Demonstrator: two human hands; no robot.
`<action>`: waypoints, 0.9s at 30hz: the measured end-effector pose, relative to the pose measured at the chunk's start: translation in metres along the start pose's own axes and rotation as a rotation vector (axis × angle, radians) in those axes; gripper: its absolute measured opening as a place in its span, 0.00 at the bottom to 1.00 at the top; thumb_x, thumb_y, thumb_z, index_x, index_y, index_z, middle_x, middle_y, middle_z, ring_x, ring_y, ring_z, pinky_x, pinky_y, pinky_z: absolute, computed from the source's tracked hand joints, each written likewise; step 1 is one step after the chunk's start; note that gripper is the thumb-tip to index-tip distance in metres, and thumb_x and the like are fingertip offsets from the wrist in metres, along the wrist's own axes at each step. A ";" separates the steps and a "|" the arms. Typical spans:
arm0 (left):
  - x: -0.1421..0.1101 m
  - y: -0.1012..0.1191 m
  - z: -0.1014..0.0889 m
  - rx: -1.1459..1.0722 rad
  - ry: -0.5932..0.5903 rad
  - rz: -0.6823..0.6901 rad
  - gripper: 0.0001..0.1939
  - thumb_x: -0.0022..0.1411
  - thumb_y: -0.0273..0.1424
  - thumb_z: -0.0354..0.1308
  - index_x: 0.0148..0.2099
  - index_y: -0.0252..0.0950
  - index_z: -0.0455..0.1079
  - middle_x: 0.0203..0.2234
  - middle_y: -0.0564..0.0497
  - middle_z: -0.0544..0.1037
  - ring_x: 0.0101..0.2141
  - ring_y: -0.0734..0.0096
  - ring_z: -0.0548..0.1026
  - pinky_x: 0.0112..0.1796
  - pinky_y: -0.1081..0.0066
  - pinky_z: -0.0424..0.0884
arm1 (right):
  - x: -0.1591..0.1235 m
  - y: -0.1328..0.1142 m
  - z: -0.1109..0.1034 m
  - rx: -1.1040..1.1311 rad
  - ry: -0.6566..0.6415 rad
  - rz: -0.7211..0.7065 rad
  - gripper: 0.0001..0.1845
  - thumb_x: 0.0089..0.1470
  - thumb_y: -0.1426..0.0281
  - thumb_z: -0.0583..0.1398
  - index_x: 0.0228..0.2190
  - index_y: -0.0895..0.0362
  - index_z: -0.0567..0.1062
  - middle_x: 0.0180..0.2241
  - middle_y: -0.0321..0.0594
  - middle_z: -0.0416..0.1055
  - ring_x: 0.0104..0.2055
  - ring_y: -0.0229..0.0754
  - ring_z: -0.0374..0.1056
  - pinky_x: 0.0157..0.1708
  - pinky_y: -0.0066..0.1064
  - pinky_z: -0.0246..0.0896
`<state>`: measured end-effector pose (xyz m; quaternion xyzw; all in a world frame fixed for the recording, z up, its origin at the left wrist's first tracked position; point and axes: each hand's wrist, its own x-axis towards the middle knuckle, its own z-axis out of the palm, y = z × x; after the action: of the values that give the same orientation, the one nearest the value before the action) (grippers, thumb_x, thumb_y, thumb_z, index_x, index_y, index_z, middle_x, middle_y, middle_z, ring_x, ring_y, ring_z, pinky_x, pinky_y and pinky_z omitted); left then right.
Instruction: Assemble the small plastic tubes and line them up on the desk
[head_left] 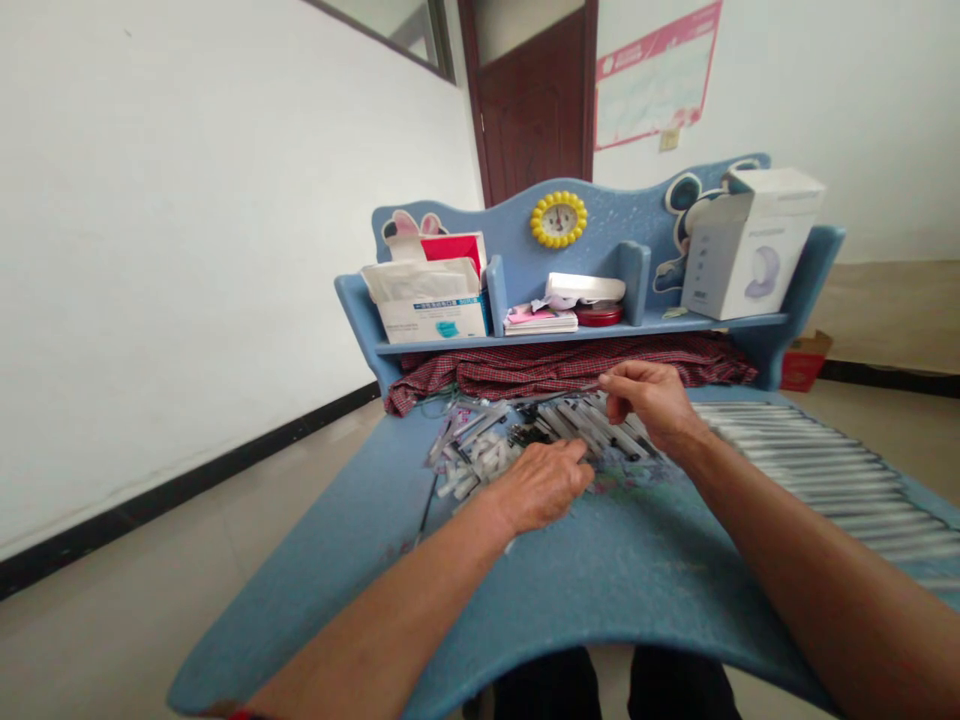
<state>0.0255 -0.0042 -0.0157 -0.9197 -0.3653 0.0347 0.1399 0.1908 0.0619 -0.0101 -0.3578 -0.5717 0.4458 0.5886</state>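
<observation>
My right hand (649, 400) is raised over the back of the pile, thumb and forefinger pinched on a thin pen refill that points left. Lower and to the left, my left hand (544, 485) reaches into the front of the pile with its fingers bent together; whatever they hold is hidden beneath them. Around both hands lie clear pen barrels (592, 425) with dark ends. White pen caps (480, 460) are heaped left of my left hand. At the right, a long row of pens (817, 470) lies side by side, partly behind my right forearm.
The blue desk (337, 560) has a curved front edge. A checked cloth (517, 368) is bunched under the shelf. On the shelf stand a mask box (439, 315), a red round tin (600, 315) and a white box (750, 250). A yellow-rimmed clock (559, 220) is on the backboard.
</observation>
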 end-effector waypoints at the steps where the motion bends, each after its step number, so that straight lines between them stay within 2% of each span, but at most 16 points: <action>1: 0.000 0.000 0.001 0.003 0.007 0.004 0.10 0.58 0.22 0.44 0.34 0.35 0.66 0.33 0.48 0.69 0.30 0.69 0.69 0.26 0.72 0.63 | 0.001 -0.001 -0.002 0.005 0.007 0.001 0.12 0.38 0.64 0.64 0.17 0.60 0.70 0.10 0.34 0.66 0.11 0.32 0.58 0.12 0.23 0.55; 5: -0.002 -0.006 0.008 -0.059 0.085 -0.018 0.10 0.60 0.21 0.43 0.38 0.35 0.64 0.31 0.49 0.70 0.29 0.71 0.70 0.27 0.74 0.65 | 0.004 -0.003 -0.011 0.064 0.049 -0.002 0.11 0.37 0.66 0.64 0.16 0.59 0.69 0.10 0.34 0.65 0.11 0.33 0.58 0.12 0.24 0.55; 10: -0.006 -0.016 0.015 -0.330 0.436 -0.123 0.07 0.62 0.27 0.45 0.41 0.35 0.63 0.31 0.48 0.73 0.33 0.70 0.73 0.34 0.72 0.67 | 0.010 -0.004 -0.026 0.156 0.067 -0.023 0.07 0.38 0.69 0.63 0.19 0.59 0.71 0.10 0.34 0.66 0.11 0.35 0.60 0.12 0.25 0.54; 13: -0.009 -0.022 0.013 -0.535 0.589 -0.239 0.06 0.61 0.28 0.47 0.39 0.35 0.63 0.25 0.53 0.72 0.26 0.74 0.72 0.31 0.75 0.66 | 0.011 -0.005 -0.033 0.203 0.035 -0.036 0.06 0.39 0.70 0.63 0.18 0.59 0.71 0.11 0.35 0.66 0.12 0.36 0.61 0.13 0.26 0.56; 16: -0.014 -0.029 0.011 -0.675 0.648 -0.359 0.05 0.60 0.28 0.48 0.38 0.36 0.63 0.19 0.57 0.69 0.20 0.79 0.69 0.27 0.77 0.65 | 0.010 -0.007 -0.035 0.223 -0.006 -0.044 0.06 0.40 0.71 0.63 0.18 0.59 0.70 0.11 0.35 0.67 0.13 0.36 0.62 0.15 0.27 0.57; 19: -0.017 -0.036 0.010 -0.699 0.698 -0.412 0.04 0.59 0.28 0.49 0.38 0.35 0.63 0.22 0.56 0.69 0.21 0.79 0.70 0.27 0.77 0.65 | 0.008 -0.009 -0.035 0.212 -0.036 -0.045 0.07 0.40 0.70 0.62 0.18 0.58 0.70 0.12 0.35 0.66 0.14 0.36 0.62 0.15 0.28 0.56; 24: -0.018 -0.041 0.013 -0.620 0.731 -0.453 0.05 0.59 0.28 0.50 0.38 0.36 0.64 0.25 0.55 0.71 0.23 0.78 0.70 0.29 0.76 0.66 | 0.006 -0.010 -0.032 0.168 -0.041 -0.045 0.08 0.39 0.69 0.63 0.18 0.58 0.70 0.12 0.35 0.66 0.14 0.36 0.61 0.15 0.29 0.56; 27: -0.019 -0.040 0.012 -0.504 0.750 -0.434 0.05 0.59 0.27 0.50 0.38 0.35 0.65 0.29 0.51 0.73 0.28 0.75 0.72 0.33 0.74 0.67 | 0.006 -0.010 -0.030 0.175 -0.031 -0.047 0.07 0.39 0.69 0.63 0.18 0.58 0.70 0.11 0.35 0.66 0.13 0.36 0.61 0.15 0.28 0.55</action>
<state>-0.0167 0.0138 -0.0171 -0.7770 -0.4697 -0.4173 0.0391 0.2218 0.0664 -0.0015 -0.2842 -0.5479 0.4857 0.6190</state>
